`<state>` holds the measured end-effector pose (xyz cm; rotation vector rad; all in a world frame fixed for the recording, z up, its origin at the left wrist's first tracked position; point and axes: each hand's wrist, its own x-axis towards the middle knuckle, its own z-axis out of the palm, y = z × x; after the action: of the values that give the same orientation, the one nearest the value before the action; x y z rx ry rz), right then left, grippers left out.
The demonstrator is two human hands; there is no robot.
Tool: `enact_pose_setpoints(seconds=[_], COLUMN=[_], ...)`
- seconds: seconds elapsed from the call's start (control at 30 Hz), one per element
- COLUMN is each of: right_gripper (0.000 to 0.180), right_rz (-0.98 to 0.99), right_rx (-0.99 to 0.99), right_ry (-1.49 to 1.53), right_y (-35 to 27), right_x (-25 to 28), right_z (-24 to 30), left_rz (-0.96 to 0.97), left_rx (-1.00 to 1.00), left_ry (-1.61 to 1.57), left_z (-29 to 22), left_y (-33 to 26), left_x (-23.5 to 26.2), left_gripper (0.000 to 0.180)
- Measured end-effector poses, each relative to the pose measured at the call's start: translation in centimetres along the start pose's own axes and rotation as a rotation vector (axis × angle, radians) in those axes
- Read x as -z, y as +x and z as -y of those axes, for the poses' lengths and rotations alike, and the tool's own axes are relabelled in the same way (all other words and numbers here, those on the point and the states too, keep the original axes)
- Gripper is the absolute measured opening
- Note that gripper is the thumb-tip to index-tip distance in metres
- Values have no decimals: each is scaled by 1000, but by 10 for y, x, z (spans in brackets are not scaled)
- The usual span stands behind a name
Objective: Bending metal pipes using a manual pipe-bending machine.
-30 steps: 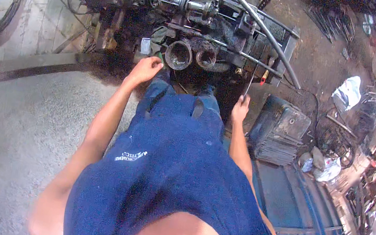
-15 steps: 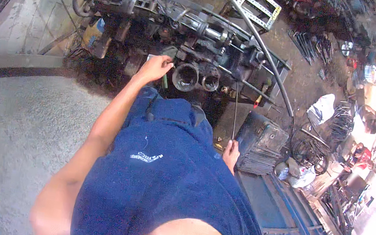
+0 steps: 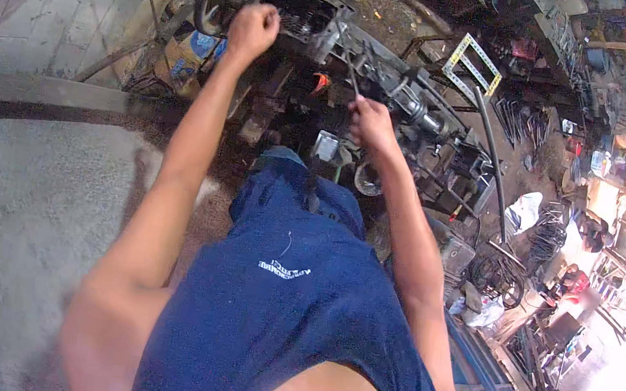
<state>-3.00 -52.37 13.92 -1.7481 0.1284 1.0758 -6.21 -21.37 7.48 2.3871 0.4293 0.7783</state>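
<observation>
The left hand [image 3: 253,26] was closed into a fist at the upper left edge of the dark machine [image 3: 395,101]; any held item could not be determined. The right hand [image 3: 371,122] was clenched around a thin metal rod [image 3: 350,71], which was angled up and left over the machine's centre.

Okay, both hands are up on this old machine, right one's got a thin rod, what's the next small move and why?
Probably lower the thin rod's tip into the machine while the left hand steadies the dark housing. The right hand grips the rod with its end angled up, over the mechanism; the left fist rests at the housing's edge. Where the tip belongs is unclear.
</observation>
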Motion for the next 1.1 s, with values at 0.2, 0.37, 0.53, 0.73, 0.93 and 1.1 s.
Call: enact_pose_setpoints(seconds=[0.2, 0.37, 0.53, 0.73, 0.93, 1.1], right_gripper=[25, 26, 24, 30, 46, 42], right_rz=[109, 151, 16, 6, -278, -201], right_rx=[-233, -276, -308, -357, 193, 107], right_ry=[244, 492, 643, 597, -1079, -1381], right_y=[37, 71, 48, 40, 20, 37], right_x=[-90, -104, -126, -87, 3, -10], right_z=[53, 35, 38, 30, 81, 170], left_rz=[-17, 672, 304, 222, -145, 297], left_rx=[468, 734, 674, 778, 545, 449], left_ry=[599, -115, 100, -222, -343, -87], left_z=[177, 244, 254, 210, 187, 222], left_y=[92, 121, 74, 16, 27, 113], left_x=[26, 19, 14, 50, 56, 21], left_gripper=[60, 77, 74, 67, 62, 66])
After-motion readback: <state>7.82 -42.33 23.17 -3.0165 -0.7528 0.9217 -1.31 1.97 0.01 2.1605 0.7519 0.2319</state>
